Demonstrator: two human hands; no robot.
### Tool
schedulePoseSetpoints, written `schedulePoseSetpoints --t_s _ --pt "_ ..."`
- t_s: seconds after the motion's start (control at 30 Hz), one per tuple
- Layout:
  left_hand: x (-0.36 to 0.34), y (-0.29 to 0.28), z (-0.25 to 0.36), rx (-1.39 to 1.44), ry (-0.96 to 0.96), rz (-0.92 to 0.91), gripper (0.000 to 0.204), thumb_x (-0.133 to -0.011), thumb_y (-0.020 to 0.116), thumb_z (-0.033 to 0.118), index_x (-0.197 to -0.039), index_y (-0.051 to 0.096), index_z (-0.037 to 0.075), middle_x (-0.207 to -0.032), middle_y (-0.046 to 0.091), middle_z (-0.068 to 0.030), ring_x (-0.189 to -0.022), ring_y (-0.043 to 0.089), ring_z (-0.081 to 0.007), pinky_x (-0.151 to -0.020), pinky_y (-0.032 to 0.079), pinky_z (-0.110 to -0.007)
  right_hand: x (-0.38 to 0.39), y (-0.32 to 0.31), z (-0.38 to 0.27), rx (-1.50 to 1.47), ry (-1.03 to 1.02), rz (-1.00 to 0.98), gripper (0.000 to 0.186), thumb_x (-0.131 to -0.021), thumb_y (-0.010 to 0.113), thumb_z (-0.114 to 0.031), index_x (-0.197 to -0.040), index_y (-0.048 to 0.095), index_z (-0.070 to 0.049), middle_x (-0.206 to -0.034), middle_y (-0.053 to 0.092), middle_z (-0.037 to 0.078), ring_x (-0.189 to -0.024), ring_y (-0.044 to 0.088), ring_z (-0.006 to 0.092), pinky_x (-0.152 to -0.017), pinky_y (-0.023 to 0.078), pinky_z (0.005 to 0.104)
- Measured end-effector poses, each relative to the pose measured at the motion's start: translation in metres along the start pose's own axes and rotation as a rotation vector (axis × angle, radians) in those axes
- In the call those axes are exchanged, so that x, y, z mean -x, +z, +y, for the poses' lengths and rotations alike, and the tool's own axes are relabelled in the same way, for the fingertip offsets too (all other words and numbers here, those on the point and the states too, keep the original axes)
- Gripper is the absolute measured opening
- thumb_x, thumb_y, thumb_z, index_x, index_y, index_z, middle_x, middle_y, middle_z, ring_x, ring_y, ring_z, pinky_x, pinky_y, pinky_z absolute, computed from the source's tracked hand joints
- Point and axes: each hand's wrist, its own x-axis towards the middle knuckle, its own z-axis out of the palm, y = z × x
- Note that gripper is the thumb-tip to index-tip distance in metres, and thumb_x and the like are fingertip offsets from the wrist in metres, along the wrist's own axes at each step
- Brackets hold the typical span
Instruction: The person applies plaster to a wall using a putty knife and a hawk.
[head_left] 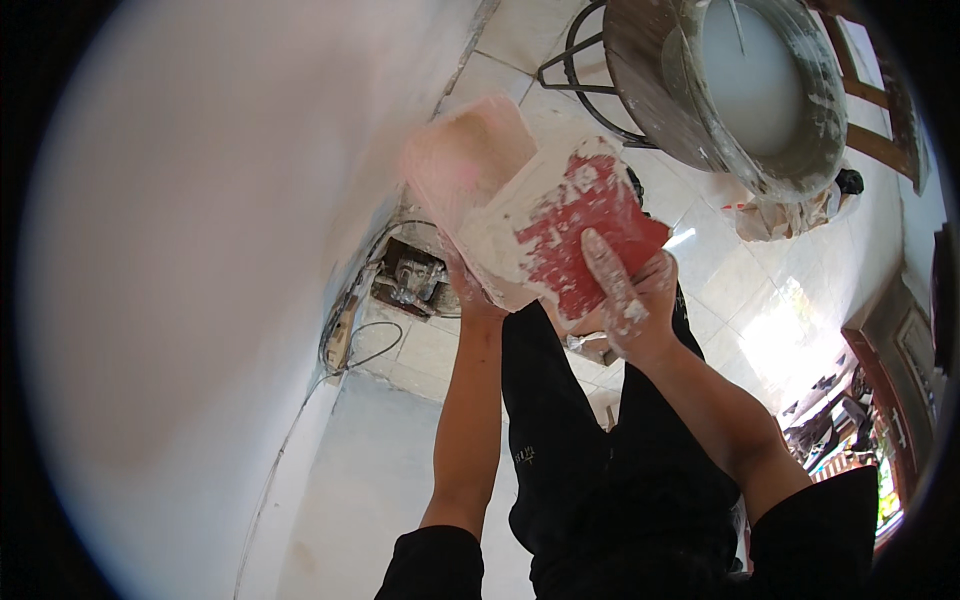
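My left hand [474,292] is closed on the lower edge of a pale pink plastic tray [465,150] smeared with whitish paste; most of its fingers are hidden under the tray. In my right hand [640,300] is a flat red spreader [585,245], with the thumb pressed on its face. Thick white paste covers the spreader's far left part, which overlaps the tray. White smears coat the right thumb and fingers. Both things are held up in front of my body, above the tiled floor.
At the upper right, a bucket [715,120] of milky liquid sits on a round stool [640,85] with dark metal legs. Crumpled bags [785,218] lie below it. A white wall [200,270] runs along my left, with cables, a power strip [341,338] and a dark square object [410,277] at its foot.
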Motion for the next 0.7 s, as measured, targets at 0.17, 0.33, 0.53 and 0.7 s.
schedulePoseSetpoints --t_s 0.17,0.33,0.53,0.7 --pt "0.039 -0.039 -0.022 0.132 0.042 0.147 0.073 -0.082 0.038 0.062 -0.137 0.023 0.015 -0.137 0.033 -0.0088 -0.124 0.034 -0.0278 -0.100 0.033 -0.046 -0.013 -0.011 0.010 -0.232 0.022 0.006 0.018 -0.084 0.057 -0.005 -0.101 0.058 0.001 -0.098 0.061 0.006 -0.085 0.059 0.0106 -0.077 0.048 0.0256" --pt "0.091 -0.082 -0.037 0.033 0.051 0.225 0.074 -0.082 0.038 0.061 -0.137 0.022 0.015 -0.136 0.033 -0.0085 -0.123 0.036 -0.0285 -0.097 0.036 -0.049 -0.016 -0.024 0.038 -0.206 0.033 0.005 0.019 -0.085 0.054 -0.003 -0.104 0.057 -0.001 -0.101 0.061 0.008 -0.089 0.060 0.0137 -0.081 0.049 0.0275" --pt "0.144 -0.070 -0.009 -0.141 -0.006 0.130 0.064 -0.087 0.041 0.049 -0.138 0.020 0.016 -0.140 0.029 -0.0098 -0.120 0.037 -0.0308 -0.096 0.034 -0.054 -0.017 -0.015 0.062 -0.098 0.165 0.016 0.022 -0.083 0.058 -0.004 -0.104 0.055 0.000 -0.098 0.061 0.006 -0.086 0.059 0.0110 -0.079 0.048 0.0250" --pt "0.163 -0.086 0.027 0.112 0.062 0.069 0.066 -0.085 0.045 0.051 -0.137 0.023 0.017 -0.140 0.028 -0.0106 -0.119 0.035 -0.0366 -0.094 0.034 -0.057 -0.044 -0.003 0.106 -0.057 0.048 -0.015 0.024 -0.083 0.057 -0.003 -0.107 0.052 0.001 -0.098 0.060 0.008 -0.085 0.059 0.0135 -0.077 0.049 0.0267"
